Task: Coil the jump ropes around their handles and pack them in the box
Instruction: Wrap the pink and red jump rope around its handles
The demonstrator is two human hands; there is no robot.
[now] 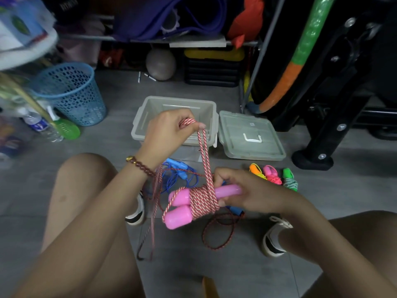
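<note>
Coiling is midway: the pink-and-white braided jump rope [204,198] wraps twin pink plastic handles [180,204] gripped by the right hand [238,192], while the left hand [169,130] above pinches the slack. Beyond the hands waits the open grey plastic box [137,125]. Next probably comes another taut turn.

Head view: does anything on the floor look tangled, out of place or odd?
Nothing damaged. A blue jump rope lies uncoiled in a loose tangle beyond the pink handles, and a dark red rope sprawls beneath them. Three coiled ropes sit outside the open box.
</note>
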